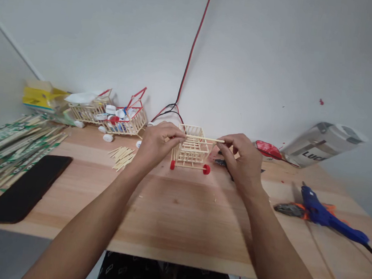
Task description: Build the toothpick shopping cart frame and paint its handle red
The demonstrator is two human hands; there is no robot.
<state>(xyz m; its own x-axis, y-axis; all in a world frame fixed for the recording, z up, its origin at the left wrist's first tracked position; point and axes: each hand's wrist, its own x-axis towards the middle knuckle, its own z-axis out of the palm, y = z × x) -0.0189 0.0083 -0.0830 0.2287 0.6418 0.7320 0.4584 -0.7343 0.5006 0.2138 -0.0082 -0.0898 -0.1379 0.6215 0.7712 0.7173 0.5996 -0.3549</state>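
Plain white wall (pixel 249 52) backs the wooden bench (pixel 175 232), where a small stick cart (pixel 191 150) stands on red wheels (pixel 206 169) (a blue glue gun (pixel 327 214) lies well to its right). Over the cart, the left hand (pixel 160 144) and right hand (pixel 243 159) pinch a thin stick (pixel 205 139) near opposite ends, fingers (pixel 174 133) closed on it.

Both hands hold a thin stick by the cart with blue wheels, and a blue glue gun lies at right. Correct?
Not quite: the cart has red wheels, as the head view shows. The left hand and right hand do hold the thin stick, and the blue glue gun lies at right.
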